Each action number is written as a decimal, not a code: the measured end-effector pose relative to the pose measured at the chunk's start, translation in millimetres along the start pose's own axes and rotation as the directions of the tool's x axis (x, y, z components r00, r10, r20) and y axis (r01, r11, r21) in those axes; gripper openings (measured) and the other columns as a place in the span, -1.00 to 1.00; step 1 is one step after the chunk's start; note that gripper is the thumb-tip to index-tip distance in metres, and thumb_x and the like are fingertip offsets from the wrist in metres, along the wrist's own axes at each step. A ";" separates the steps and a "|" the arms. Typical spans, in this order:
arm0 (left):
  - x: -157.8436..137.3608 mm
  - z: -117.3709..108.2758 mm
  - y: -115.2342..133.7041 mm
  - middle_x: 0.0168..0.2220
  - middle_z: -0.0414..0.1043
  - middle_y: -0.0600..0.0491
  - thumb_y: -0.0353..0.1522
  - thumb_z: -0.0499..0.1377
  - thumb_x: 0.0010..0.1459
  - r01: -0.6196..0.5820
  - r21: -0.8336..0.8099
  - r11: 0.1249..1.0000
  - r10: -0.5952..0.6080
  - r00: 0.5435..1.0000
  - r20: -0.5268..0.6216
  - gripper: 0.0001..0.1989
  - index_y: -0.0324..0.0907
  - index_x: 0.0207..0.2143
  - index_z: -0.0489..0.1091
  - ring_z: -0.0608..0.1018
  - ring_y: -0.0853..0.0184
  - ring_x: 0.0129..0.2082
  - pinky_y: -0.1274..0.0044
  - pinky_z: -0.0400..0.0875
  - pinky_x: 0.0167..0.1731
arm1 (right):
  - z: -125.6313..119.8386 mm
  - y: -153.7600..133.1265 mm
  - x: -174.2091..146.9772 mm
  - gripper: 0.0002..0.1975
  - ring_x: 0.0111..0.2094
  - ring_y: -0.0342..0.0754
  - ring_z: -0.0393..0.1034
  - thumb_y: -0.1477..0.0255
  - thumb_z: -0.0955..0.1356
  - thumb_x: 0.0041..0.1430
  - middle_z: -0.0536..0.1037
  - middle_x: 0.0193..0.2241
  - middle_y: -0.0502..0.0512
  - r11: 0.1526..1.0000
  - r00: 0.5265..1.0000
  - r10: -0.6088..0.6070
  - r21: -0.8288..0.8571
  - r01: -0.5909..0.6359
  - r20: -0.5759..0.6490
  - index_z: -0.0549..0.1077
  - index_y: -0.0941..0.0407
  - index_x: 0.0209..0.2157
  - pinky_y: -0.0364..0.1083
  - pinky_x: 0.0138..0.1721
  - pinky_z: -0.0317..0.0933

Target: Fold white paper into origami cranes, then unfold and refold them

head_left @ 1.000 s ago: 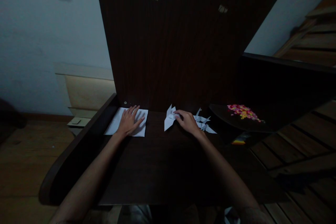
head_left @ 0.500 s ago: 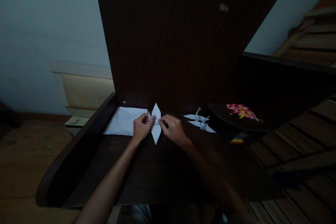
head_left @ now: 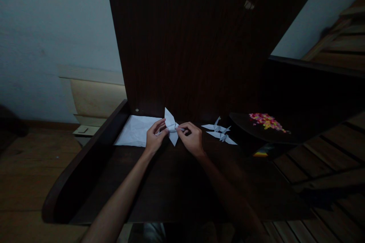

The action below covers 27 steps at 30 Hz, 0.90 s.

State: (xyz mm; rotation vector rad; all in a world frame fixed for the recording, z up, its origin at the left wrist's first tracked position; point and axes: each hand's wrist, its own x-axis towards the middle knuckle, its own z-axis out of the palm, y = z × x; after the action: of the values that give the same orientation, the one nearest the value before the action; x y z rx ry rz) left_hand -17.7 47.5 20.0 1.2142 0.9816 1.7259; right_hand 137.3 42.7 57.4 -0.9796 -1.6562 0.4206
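A white folded paper crane [head_left: 171, 124] is held between both hands above the dark desk [head_left: 137, 182], its two pointed wings spread toward the back and the front. My left hand [head_left: 155, 136] pinches its left side, with the thumb near the body's middle. On the other side, my right hand [head_left: 191, 136] grips the right end between thumb and fingertips. Two finished-looking white paper cranes [head_left: 220, 132] lie close together on the desk to the right of my right hand. White paper sheets [head_left: 132, 131] lie flat behind and left of my left hand.
A raised dark side board [head_left: 85, 167] bounds the desk's left. On a rounded dark shelf [head_left: 245, 129] at the right lies a heap of small pink, red and yellow pieces [head_left: 268, 122]. A tall dark panel [head_left: 194, 45] rises at the back. Below the shelf is a rainbow-coloured item [head_left: 261, 153].
The paper crane has turned, so its wings now slant and its body looks more opened. My right hand has shifted slightly right, and the view has moved a little.
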 end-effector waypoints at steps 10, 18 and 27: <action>-8.4 14.3 -4.8 -0.46 0.44 0.09 -0.25 0.37 -0.16 0.114 -0.048 0.992 -0.121 0.974 -0.192 -0.66 -0.21 -0.37 0.36 0.54 0.39 -0.41 0.58 0.43 -0.36 | 14.5 1.6 -4.6 -0.92 -0.41 -0.08 0.44 0.42 0.39 -0.01 0.52 -0.44 0.07 0.960 0.980 0.193 0.215 -0.178 -0.047 0.46 0.12 -0.50 -0.16 -0.49 0.28; -12.6 17.9 -7.6 -0.51 0.45 0.08 -0.23 0.33 -0.11 0.156 -0.040 0.987 -0.161 0.969 -0.189 -0.74 -0.21 -0.51 0.37 0.53 0.38 -0.45 0.60 0.40 -0.43 | 11.4 0.6 -8.5 -0.94 -0.41 -0.09 0.43 0.46 0.37 0.00 0.52 -0.44 0.06 0.996 0.995 0.075 0.051 -0.072 -0.069 0.44 0.09 -0.52 -0.17 -0.51 0.27; -8.1 13.5 -16.3 -0.44 0.52 0.04 -0.26 0.31 -0.11 0.215 -0.047 0.975 -0.220 0.957 -0.190 -0.77 -0.24 -0.43 0.49 0.55 0.34 -0.38 0.58 0.41 -0.38 | 2.9 18.2 -0.7 -0.90 -0.40 -0.06 0.44 0.38 0.40 -0.06 0.56 -0.45 0.06 0.962 0.971 0.230 0.168 -0.217 -0.065 0.45 0.11 -0.53 -0.11 -0.38 0.31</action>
State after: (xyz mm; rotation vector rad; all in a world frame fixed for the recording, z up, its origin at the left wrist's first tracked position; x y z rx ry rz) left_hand -0.2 48.4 5.7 0.8953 1.1594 1.6973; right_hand 141.7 53.6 43.2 -1.0528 -1.4176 0.6456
